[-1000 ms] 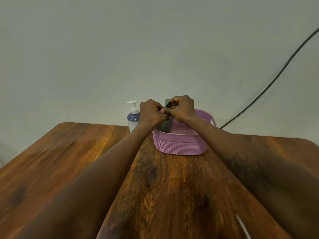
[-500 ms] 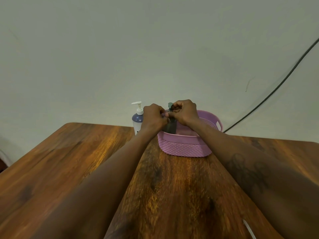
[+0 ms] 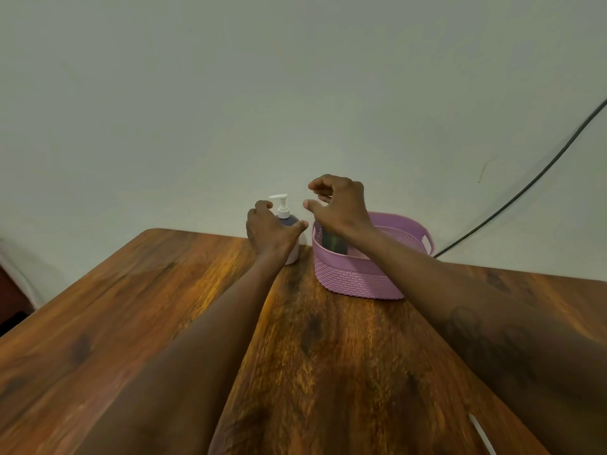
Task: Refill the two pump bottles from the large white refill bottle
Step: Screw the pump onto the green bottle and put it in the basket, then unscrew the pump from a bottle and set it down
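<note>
A pump bottle (image 3: 291, 254) with a white pump head (image 3: 282, 203) and a purple-grey shoulder stands at the table's far edge, just left of the basket. My left hand (image 3: 272, 231) wraps its upper body, thumb on the right side and fingers on the left. My right hand (image 3: 340, 206) hovers over the left end of the basket with its fingers loosely curled and apart, holding nothing. Below it a dark green bottle (image 3: 333, 243) stands inside the basket, its top hidden by that hand. No large white refill bottle is in view.
The purple woven basket (image 3: 361, 277) sits at the far middle of the wooden table (image 3: 312, 356), close to the wall. A black cable (image 3: 525, 188) runs down the wall at the right. A thin white object (image 3: 480, 433) pokes in by my right forearm.
Both hands were together on the dark bottle's top in the basket. They have parted: the left went left to the pump bottle, the right lifted off with fingers spread.
</note>
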Demonstrator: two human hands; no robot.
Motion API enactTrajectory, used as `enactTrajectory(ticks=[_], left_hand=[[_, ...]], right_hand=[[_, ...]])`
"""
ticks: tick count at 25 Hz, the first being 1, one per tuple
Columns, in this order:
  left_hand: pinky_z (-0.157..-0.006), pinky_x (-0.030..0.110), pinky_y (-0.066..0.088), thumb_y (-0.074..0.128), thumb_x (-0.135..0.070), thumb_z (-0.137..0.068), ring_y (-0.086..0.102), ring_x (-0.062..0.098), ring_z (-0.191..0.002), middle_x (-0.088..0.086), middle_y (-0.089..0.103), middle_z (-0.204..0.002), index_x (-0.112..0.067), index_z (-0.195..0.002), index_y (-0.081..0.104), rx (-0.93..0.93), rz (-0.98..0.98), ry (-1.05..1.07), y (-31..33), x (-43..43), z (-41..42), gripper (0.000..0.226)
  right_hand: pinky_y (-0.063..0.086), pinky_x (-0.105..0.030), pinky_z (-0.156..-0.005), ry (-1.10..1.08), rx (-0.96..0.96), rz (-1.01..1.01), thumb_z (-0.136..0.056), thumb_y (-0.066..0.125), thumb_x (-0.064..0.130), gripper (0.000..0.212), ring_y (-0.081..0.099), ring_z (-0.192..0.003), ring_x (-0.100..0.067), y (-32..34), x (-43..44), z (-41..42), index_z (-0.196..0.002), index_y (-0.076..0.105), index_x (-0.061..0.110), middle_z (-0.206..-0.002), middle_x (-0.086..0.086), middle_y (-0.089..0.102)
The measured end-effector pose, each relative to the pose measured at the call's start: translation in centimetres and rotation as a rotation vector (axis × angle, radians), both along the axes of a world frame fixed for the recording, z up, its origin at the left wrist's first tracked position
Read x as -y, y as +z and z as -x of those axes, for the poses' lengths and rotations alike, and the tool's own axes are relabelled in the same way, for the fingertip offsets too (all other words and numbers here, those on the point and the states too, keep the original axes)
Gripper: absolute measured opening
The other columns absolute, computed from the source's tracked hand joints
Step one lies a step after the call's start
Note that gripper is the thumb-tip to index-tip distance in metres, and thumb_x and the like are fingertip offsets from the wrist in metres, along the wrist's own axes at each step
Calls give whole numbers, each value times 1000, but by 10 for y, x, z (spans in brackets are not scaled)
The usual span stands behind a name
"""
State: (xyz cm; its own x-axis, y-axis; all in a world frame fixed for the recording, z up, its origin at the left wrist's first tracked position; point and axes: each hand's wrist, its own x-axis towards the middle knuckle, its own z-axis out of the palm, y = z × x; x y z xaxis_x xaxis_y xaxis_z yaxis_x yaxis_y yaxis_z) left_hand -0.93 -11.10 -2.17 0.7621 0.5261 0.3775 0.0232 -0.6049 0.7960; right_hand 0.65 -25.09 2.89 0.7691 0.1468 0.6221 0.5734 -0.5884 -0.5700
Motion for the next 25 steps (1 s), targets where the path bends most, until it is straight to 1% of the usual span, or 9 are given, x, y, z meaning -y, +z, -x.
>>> enactTrajectory(ticks=[2, 4, 5, 9, 14, 17, 20, 23, 25], left_hand=[[-91, 36, 52, 91, -49, -66, 58, 29, -122, 11, 59, -135, -12, -138, 49, -120, 59, -31, -9, -4, -6, 91], [-93, 37, 52, 90, -47, -67, 60, 29, -118, 10, 60, -133, -12, -137, 47, -195, 59, -92, -19, -7, -12, 89], [-93, 37, 52, 89, -47, -68, 61, 27, -115, 9, 61, -131, -14, -135, 48, -212, 40, -116, -25, -10, -15, 86], [-99, 36, 50, 88, -44, -73, 59, 28, -121, 7, 57, -138, -15, -142, 43, -213, 7, -184, -38, -15, -24, 87], [-93, 33, 52, 92, -40, -65, 62, 25, -112, 8, 64, -127, -14, -134, 54, -96, 71, -97, -43, -16, -18, 83], [-80, 23, 50, 93, -43, -58, 63, 18, -100, 4, 69, -120, -16, -130, 59, -10, 31, -151, -34, -15, -1, 84], [-73, 16, 45, 93, -45, -55, 64, 13, -91, -2, 70, -110, -20, -124, 62, 53, -8, -209, -15, -18, 32, 80], [-72, 9, 43, 89, -52, -57, 65, 9, -89, -6, 71, -106, -23, -124, 62, 98, -47, -237, 9, -14, 77, 77], [-70, 5, 41, 89, -53, -60, 62, 1, -82, -14, 67, -98, -26, -119, 63, 153, -60, -279, 30, -8, 118, 70]], right_hand=[[56, -26, -93, 42, -111, 94, -79, 86, 29, 54, 68, -108, -19, -9, -18, -4, -127, 68, 13, -122, -5, 72], [56, -38, -99, 21, -211, 116, -78, 85, 32, 63, 63, -116, -22, -20, -29, -13, -134, 62, 16, -128, -5, 67], [55, -39, -100, 5, -256, 117, -79, 84, 32, 65, 61, -119, -23, -24, -32, -18, -137, 59, 16, -131, -6, 65], [53, -35, -102, 0, -361, 126, -82, 84, 33, 73, 59, -127, -24, -32, -34, -29, -144, 52, 13, -142, -8, 59], [52, -30, -99, 28, -369, 81, -83, 83, 28, 68, 60, -127, -22, -35, -29, -26, -142, 55, 11, -141, -8, 61], [56, -32, -98, 53, -339, 28, -85, 82, 28, 59, 65, -119, -20, -26, -25, -10, -137, 60, 11, -134, -7, 66], [60, -31, -92, 73, -258, -18, -84, 83, 31, 49, 70, -103, -13, -7, -19, 21, -126, 70, 12, -120, -4, 74], [62, -26, -81, 85, -193, -26, -77, 87, 38, 40, 72, -87, -5, 18, -11, 66, -109, 78, 16, -101, 2, 78], [60, -20, -70, 62, -149, -36, -71, 89, 46, 34, 71, -76, -1, 39, -3, 102, -93, 81, 21, -83, 10, 77]])
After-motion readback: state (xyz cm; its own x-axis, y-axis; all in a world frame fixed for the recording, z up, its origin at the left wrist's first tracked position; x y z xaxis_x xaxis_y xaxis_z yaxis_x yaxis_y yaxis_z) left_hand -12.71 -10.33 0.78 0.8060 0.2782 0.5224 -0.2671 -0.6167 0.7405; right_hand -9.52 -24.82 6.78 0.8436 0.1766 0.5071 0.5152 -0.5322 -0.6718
